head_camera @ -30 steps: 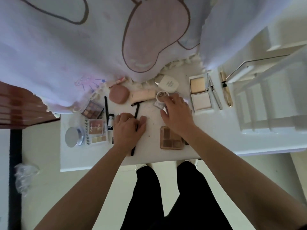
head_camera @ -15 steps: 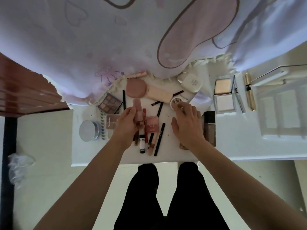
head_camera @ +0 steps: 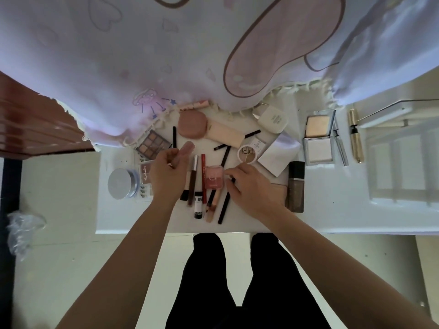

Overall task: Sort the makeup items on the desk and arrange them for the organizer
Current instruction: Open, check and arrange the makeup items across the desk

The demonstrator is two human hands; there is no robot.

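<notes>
Left hand (head_camera: 168, 178) has the pink tube (head_camera: 187, 148) pinched between thumb and fingertips, lifted off the desk (head_camera: 332, 210) with its tip pointing to about 1 o'clock. My guess is I'm holding it up to check what it is before it joins a group. Right hand (head_camera: 249, 189) sits low at 3 o'clock of the blush (head_camera: 213, 178), with curled fingers right at its edge and over a black pencil (head_camera: 223, 207). Honestly can't tell if it's gripping anything or just touching.

The sorting looks half done. The long skinny stuff, like the gloss (head_camera: 192, 180) and red liner (head_camera: 203, 176), lies side by side in the middle, running 12 to 6. The palette (head_camera: 153, 144) and jar (head_camera: 121, 182) sit out at 9 o'clock. The powder (head_camera: 318, 138) and gold tube (head_camera: 355, 136) are over at 2. What I take for the organizer (head_camera: 403, 167), see-through with compartments, is at 3 o'clock, well apart from the tube.

The desk is small and white. A cloth (head_camera: 166, 55) with a pink cartoon print hangs over the far edge at 12. The floor is pale, with brown wood (head_camera: 35, 119) at 10 and a plastic bag (head_camera: 22, 231) at 8.
</notes>
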